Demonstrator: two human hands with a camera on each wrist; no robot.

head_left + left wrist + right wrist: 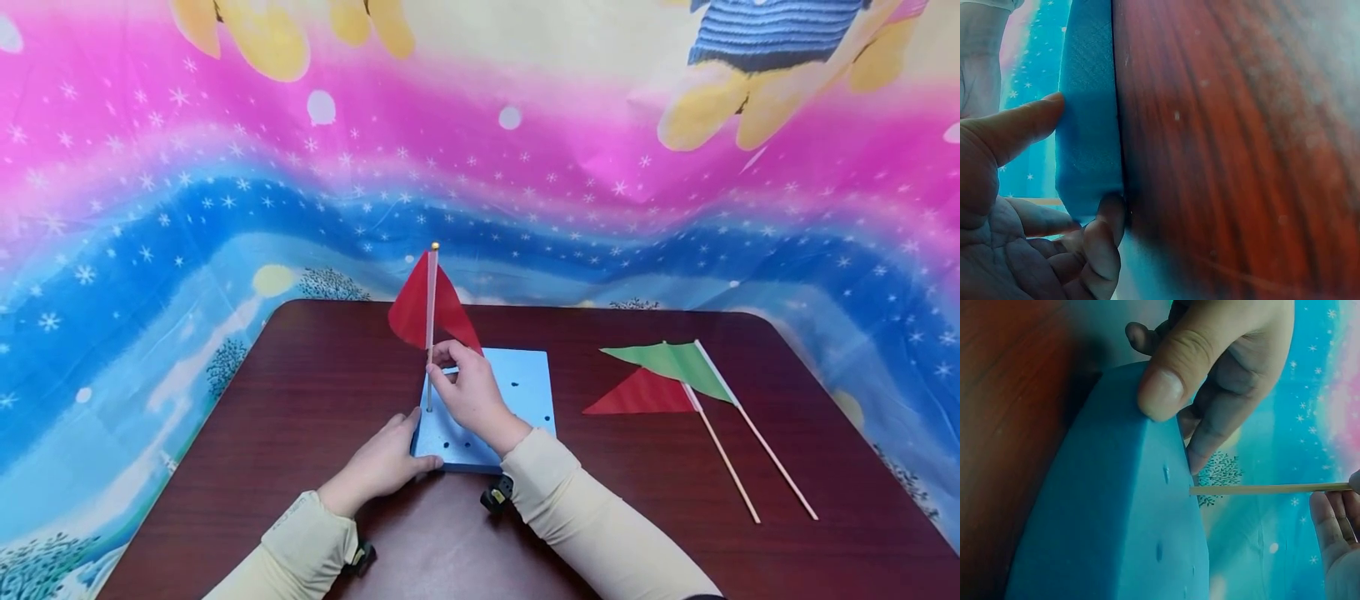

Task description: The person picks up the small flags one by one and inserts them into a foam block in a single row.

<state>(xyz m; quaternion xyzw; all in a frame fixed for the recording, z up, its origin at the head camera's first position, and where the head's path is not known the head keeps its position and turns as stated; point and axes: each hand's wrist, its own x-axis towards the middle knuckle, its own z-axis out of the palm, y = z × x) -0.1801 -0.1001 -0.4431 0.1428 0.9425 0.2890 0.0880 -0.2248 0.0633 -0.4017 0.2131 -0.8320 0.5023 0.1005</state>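
Observation:
A light blue foam block (pixel 525 367) with several small holes lies flat on the table. Around its front left corner, my left hand (pixel 381 457) grips the block, thumb at the front edge and fingers along the left side. A red triangular flag (pixel 408 310) stands upright over the block's left part. Its thin wooden stick (pixel 1254 489) meets the top face, seemingly in a hole. Partway up, my right hand (pixel 476 396) pinches that stick between thumb and fingers. In the left wrist view, the left hand's fingers (pixel 1102 240) curl at the block's side.
To the right on the dark wooden table (pixel 637 517) lie a green flag (pixel 678 362) and another red flag (pixel 641 393), their cloths overlapping and sticks slanting toward the front. A patterned cloth backdrop (pixel 480 183) hangs behind the table.

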